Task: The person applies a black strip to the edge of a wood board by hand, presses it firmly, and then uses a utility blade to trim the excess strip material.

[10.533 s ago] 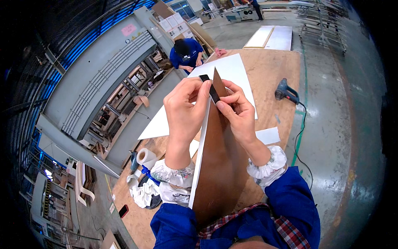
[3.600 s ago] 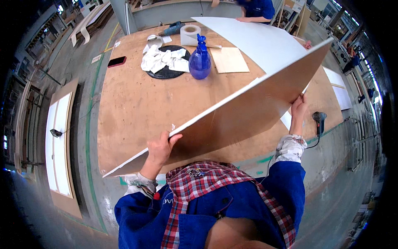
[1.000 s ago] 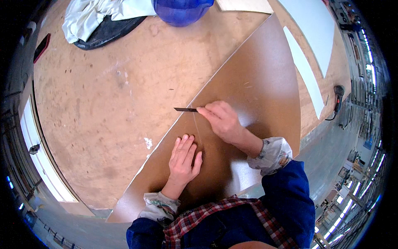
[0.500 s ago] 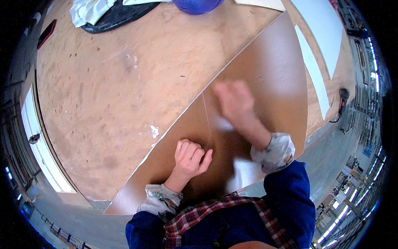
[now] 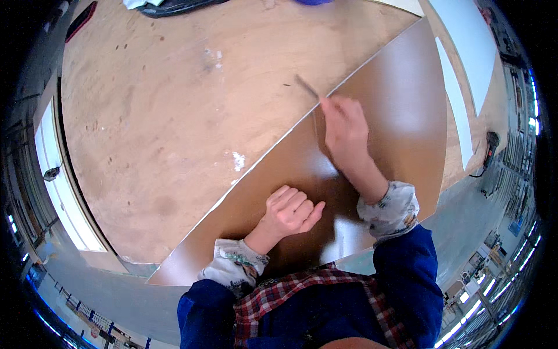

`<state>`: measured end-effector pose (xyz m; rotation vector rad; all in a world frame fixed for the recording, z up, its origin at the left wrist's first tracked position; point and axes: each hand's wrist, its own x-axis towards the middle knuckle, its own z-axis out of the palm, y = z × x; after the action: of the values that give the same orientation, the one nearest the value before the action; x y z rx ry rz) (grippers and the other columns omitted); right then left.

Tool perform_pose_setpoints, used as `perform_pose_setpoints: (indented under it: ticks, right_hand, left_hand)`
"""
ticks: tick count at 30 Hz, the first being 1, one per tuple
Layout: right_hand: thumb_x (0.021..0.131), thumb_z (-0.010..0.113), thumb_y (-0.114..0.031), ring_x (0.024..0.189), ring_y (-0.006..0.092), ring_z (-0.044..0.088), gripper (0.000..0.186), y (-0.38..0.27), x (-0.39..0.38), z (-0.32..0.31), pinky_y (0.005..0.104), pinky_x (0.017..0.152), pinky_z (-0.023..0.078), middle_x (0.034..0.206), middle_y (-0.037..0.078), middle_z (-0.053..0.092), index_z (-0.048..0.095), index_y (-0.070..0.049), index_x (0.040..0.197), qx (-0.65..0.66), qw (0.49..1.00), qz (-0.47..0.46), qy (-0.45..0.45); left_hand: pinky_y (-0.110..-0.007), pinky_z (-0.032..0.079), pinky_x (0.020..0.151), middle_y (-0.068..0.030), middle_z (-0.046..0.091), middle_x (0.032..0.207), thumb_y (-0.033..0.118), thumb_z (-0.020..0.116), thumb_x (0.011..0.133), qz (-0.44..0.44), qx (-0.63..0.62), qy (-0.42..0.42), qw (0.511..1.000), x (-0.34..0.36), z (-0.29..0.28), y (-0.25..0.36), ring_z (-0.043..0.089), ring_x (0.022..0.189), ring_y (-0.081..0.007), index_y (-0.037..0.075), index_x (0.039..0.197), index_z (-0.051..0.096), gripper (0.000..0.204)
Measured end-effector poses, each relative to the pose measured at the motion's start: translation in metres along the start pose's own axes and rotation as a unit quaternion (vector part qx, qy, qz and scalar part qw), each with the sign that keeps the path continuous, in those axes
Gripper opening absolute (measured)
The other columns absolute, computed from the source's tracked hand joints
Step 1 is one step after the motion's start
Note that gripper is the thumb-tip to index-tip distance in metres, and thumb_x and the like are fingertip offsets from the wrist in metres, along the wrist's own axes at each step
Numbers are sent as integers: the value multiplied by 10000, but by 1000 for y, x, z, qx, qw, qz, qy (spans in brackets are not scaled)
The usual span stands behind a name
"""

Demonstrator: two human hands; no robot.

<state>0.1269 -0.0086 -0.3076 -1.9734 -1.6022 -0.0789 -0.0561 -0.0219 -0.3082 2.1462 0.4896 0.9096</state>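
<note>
A large brown, glossy panel (image 5: 401, 75) with a pale edge lies diagonally on the plywood tabletop (image 5: 151, 116), a thin pale line running across it. My right hand (image 5: 347, 128), blurred by motion, is closed round a thin dark blade (image 5: 306, 84), which sticks out up and left beyond the panel's straight edge, over the plywood. Below and to the left, my left hand (image 5: 290, 212) rests on the panel with curled fingers, nothing visible in it.
A narrow white strip (image 5: 456, 104) and a larger white board (image 5: 471, 55) lie at the right, near a heat gun (image 5: 491, 145). Along the far edge are a red phone (image 5: 81, 20), a black disc (image 5: 180, 9) and a blue container (image 5: 314, 2). A white-topped panel (image 5: 70, 192) lies off the table's left.
My right hand has moved up, away from me, and the blade has swung from horizontal to a steep angle. My left fingers have curled from lying flat. The view has shifted slightly.
</note>
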Motion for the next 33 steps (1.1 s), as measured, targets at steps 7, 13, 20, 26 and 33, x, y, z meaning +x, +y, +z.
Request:
perform_pose_setpoints:
  ticks: [7,13,20,26,33]
  right_hand:
    - [768,557,-30,831,277,569,321,-44,-18,-8,371,705,474,921,119,601,626,-5,1081,120,978,-157,-61]
    - [753,549,-12,825,280,563,347,-50,-16,-5,391,734,476,980,128,601,631,-8,1090,96,984,-142,-49]
    - [793,666,-41,808,273,614,214,-30,-47,-5,338,710,503,906,118,638,679,-48,1006,258,952,130,-101]
    - [773,713,-58,794,261,628,173,9,1,-24,323,689,504,839,105,666,702,-74,945,157,972,172,-18]
    - [789,701,-72,781,254,602,150,57,22,-9,334,709,495,884,102,626,705,-84,939,96,957,244,124]
  left_hand:
    - [-285,306,454,-18,385,550,145,726,681,134,-5,11,991,-11,-6,2,385,484,-165,113,526,431,335]
    - [-354,432,589,-50,537,692,154,726,697,85,69,62,992,9,-52,-9,517,602,-213,74,772,579,183]
    - [-361,381,789,-54,610,908,201,701,780,-23,79,-84,993,85,-81,-64,543,867,-245,61,997,639,267]
    - [-377,395,798,-90,593,847,147,634,825,1,8,-166,986,146,-42,-95,533,875,-286,56,825,644,91]
    - [-424,427,823,-115,613,858,148,622,830,25,32,-200,979,218,23,-129,534,892,-318,57,847,663,102]
